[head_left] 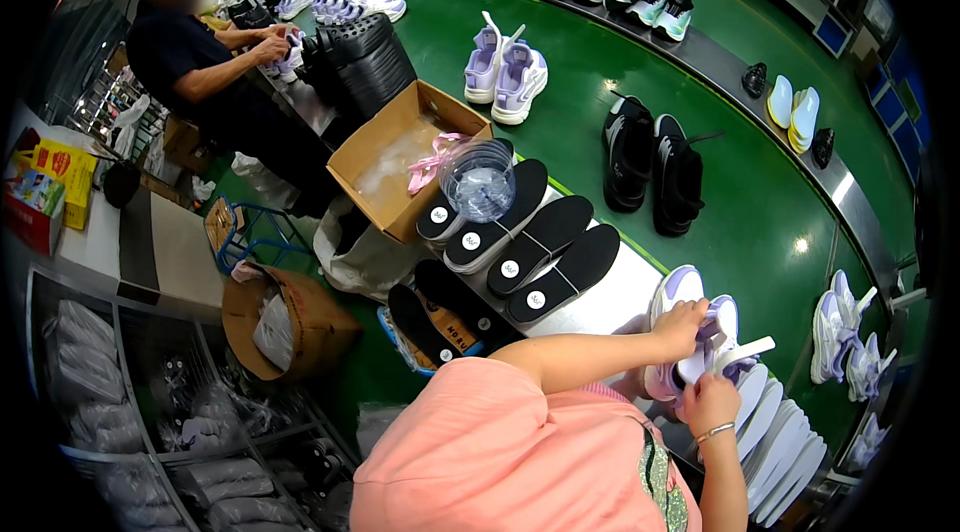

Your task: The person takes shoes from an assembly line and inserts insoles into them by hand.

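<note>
Leftmost, at nine o'clock, yellow cartons (62,177) sit on a grey bench. Toward eleven o'clock a co-worker in a dark shirt (175,57) handles a pale shoe. Nearer centre, an open brown cardboard box (400,157) holds pink ribbon; just beside it, a clear plastic tub (479,182). Below that, black flat foam insoles (545,247) fan out in a row on the white bench edge. On the green curved conveyor belt (750,222): a lilac-and-white sneaker pair (507,72) at twelve o'clock, a black sneaker pair (655,172) toward one o'clock.

At four o'clock, the work in hand: a lilac-and-white sneaker (690,347) held above the bench edge, beside a stack of white flat insoles (780,442) at five o'clock.

Left hand (680,317): fingers curled narrow over the shoe's collar, gripping it. Right hand (712,400), bracelet at wrist: closed round the underside near the heel, a white strip poking out past it. Whether the thumb is inside the shoe, cannot tell.

Judgement: doing this well probably means keeping the collar spread with the left hand while the right steadies the heel, so anything pushed inside lies flat.
</note>
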`<move>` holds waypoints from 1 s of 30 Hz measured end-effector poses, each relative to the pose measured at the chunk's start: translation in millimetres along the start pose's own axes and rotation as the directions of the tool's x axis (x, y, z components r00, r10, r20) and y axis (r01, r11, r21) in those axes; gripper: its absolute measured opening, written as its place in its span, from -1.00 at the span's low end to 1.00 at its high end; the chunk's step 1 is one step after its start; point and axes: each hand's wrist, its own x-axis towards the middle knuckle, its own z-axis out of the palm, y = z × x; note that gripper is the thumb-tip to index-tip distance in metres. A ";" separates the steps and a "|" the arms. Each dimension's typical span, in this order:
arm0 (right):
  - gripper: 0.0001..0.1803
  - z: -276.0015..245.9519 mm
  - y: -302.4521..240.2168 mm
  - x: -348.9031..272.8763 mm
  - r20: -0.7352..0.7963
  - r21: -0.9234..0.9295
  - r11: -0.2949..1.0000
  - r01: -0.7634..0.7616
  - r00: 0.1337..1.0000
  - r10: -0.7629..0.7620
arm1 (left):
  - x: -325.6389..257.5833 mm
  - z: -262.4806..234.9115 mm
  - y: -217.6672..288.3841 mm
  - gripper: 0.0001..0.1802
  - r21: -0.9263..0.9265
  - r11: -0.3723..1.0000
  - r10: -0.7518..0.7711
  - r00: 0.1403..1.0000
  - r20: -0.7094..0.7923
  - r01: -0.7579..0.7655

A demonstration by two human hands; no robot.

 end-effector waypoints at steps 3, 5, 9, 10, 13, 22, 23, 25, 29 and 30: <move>-0.86 22.9 -5.0 17.9 -0.118 -0.045 0.995 0.087 0.989 -0.091 | -2.6 0.5 -5.8 -0.54 -0.048 0.999 0.007 0.999 0.034 -0.006; -0.88 54.3 0.5 35.8 -0.104 -0.038 0.995 0.087 0.990 -0.090 | -3.1 -0.1 -5.7 -0.51 -0.082 0.996 0.021 0.998 0.066 -0.015; -0.85 79.3 8.7 52.0 0.048 0.063 0.995 0.078 0.996 -0.081 | -7.8 -0.9 -9.3 -0.54 -0.156 0.985 0.085 0.993 0.081 -0.072; -0.83 75.3 5.4 56.5 0.184 0.069 0.996 0.056 0.981 -0.068 | -8.3 -0.9 -12.8 -0.55 -0.194 0.976 0.113 0.991 0.068 -0.098; -0.78 67.0 0.4 71.1 0.399 -0.016 0.999 0.029 0.917 -0.020 | -3.3 -0.8 -15.2 -0.58 -0.256 0.966 0.054 0.996 0.075 -0.033; -0.70 112.8 25.6 86.0 0.504 -0.257 0.894 0.367 0.840 -0.200 | -7.1 11.6 -21.6 -0.56 -0.167 0.976 0.140 0.990 0.001 -0.138; -0.70 107.8 21.2 86.7 0.503 -0.258 0.891 0.374 0.839 -0.207 | -7.5 11.7 -22.7 -0.54 -0.187 0.974 0.133 0.991 0.027 -0.126; -0.68 89.7 7.8 82.3 0.501 -0.347 0.915 0.206 0.865 -0.005 | -8.5 11.2 -23.4 -0.53 -0.173 0.977 0.132 0.991 0.032 -0.124; -0.68 77.1 7.9 76.6 0.554 -0.411 0.869 0.276 0.833 -0.003 | -9.5 14.2 -23.6 -0.52 -0.163 0.974 0.164 0.986 0.031 -0.157; -0.68 80.6 14.3 77.7 0.631 -0.357 0.865 0.352 0.774 -0.054 | -8.4 14.0 -23.6 -0.53 -0.173 0.969 0.184 0.983 0.024 -0.177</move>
